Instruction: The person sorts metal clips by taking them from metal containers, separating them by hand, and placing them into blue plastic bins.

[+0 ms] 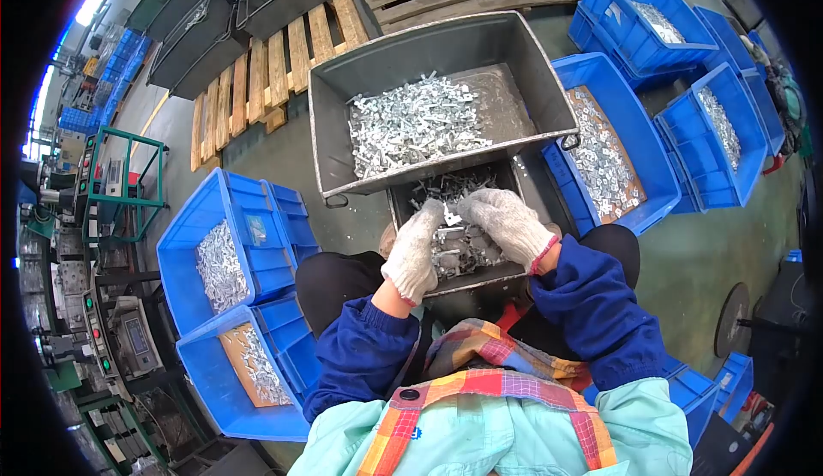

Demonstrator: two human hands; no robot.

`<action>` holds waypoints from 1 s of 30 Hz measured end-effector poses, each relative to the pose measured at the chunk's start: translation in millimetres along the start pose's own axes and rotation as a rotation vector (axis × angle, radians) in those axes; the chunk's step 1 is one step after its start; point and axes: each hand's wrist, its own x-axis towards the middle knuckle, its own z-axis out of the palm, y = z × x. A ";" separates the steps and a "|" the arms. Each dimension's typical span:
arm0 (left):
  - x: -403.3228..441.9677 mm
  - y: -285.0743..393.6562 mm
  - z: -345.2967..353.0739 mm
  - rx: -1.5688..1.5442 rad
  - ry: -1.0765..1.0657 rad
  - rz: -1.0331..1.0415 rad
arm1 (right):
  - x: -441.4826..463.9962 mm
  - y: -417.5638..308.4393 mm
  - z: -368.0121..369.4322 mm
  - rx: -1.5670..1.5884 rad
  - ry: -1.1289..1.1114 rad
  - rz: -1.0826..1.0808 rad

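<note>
My left hand (415, 251), in a whitish knit glove, is closed over a dark metal bin (480, 281) between my knees. Beside it my right hand (507, 224), in a matching glove with a red cuff edge, is closed too. The fingertips of both hands meet around a small shiny metal part (452, 216). Loose metal pieces (463, 253) lie in the bin below them. Just beyond, a larger grey metal tray (510, 103) holds a heap of silvery parts (416, 125), mostly toward its left side.
Blue bins (190, 257) with metal parts stand at the left, and more blue bins (656, 159) at the right. Wooden pallets (273, 69) and dark metal boxes (193, 52) lie beyond. A green-framed cart (129, 133) and machinery (94, 330) stand far left.
</note>
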 end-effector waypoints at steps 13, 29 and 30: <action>0.9 -4.7 1.5 0.139 0.005 0.203 | -3.8 -5.7 3.1 0.050 -0.039 -0.060; 9.4 -2.0 -9.0 -0.250 -0.051 0.039 | 8.3 10.4 0.9 0.702 -0.032 -0.130; 9.9 -1.6 -11.1 -0.293 -0.065 0.034 | 8.6 10.1 1.8 0.829 -0.049 -0.174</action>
